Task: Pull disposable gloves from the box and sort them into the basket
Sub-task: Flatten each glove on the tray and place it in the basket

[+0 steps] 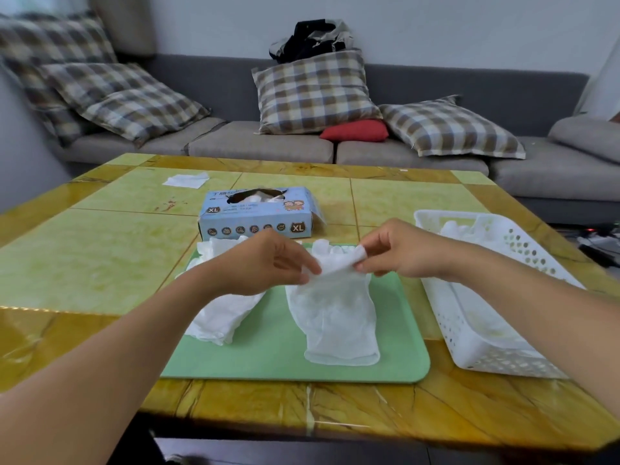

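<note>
Pinching one glove (335,307) at its finger end, both hands' grips, left hand (271,263) and right hand (399,250); second glove (221,317) half hidden; basket (469,333) contents indistinct.

two gloves (335,307) visible, perhaps more, one basket (469,337)

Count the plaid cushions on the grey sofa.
4: two plaid cushions stacked at the far left, one upright in the middle under dark clothes, one leaning at the right beside a red cushion. More may lie beyond the frame edges.
</note>
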A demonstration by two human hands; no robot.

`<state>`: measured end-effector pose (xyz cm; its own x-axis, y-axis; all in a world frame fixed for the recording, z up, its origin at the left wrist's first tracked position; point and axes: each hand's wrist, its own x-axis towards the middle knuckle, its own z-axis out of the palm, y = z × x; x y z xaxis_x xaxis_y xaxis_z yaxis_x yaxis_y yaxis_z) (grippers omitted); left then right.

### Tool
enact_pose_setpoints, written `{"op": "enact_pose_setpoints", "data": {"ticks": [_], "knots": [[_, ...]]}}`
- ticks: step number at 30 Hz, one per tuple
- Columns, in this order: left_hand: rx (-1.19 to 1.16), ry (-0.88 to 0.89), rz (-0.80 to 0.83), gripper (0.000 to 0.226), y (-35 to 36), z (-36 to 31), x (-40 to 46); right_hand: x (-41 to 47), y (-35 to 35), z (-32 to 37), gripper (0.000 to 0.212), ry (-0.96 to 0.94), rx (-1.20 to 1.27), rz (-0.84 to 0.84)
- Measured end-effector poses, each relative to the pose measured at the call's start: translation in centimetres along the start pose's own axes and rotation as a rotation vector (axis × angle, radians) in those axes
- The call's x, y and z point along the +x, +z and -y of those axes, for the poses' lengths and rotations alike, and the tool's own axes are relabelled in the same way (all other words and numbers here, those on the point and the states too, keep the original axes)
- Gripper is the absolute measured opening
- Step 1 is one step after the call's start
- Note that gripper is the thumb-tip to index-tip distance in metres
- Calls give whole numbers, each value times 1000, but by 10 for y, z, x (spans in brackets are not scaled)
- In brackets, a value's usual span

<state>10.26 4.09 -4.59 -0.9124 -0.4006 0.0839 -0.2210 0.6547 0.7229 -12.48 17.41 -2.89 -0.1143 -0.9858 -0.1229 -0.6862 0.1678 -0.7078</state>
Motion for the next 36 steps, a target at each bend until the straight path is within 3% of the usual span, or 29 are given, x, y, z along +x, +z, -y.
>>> {"op": "enact_pose_setpoints", "data": {"ticks": [7, 13, 16, 19, 21, 23, 25, 28, 29, 32, 36], "knots": [[-67, 16, 234, 23, 5, -4, 0, -11, 6, -1, 15, -61, -173, 178], [35, -33, 475, 25, 15, -1, -5, -22, 22, -3, 19, -96, -372, 343], [85, -54, 591, 22, 17, -5, -6, -26, 31, -1, 18, -63, -386, 449], [46, -69, 671, 20, 14, -11, -6, -25, 21, 7, 30, -15, -377, 572], [-15, -89, 680, 19, 6, -14, -5, -21, 2, 10, 32, 44, -312, 538], [-90, -114, 625, 17, -1, -14, -4, -7, -14, 6, 24, 118, -205, 322], [-106, -139, 402, 20, 2, -12, 1, 13, -17, -4, 17, 179, -254, 71], [308, -141, -154, 25, 15, 4, 16, 43, -5, -18, 27, 291, -601, -36], [453, -176, -236, 30, 19, 10, 19, 50, 0, -21, 33, 339, -666, -25], [550, -380, -134, 52, 24, 33, 28, 59, 6, -22, 45, 406, -704, -29], [418, -383, -54, 42, 21, 45, 33, 57, 6, -22, 47, 454, -487, -64]]}}
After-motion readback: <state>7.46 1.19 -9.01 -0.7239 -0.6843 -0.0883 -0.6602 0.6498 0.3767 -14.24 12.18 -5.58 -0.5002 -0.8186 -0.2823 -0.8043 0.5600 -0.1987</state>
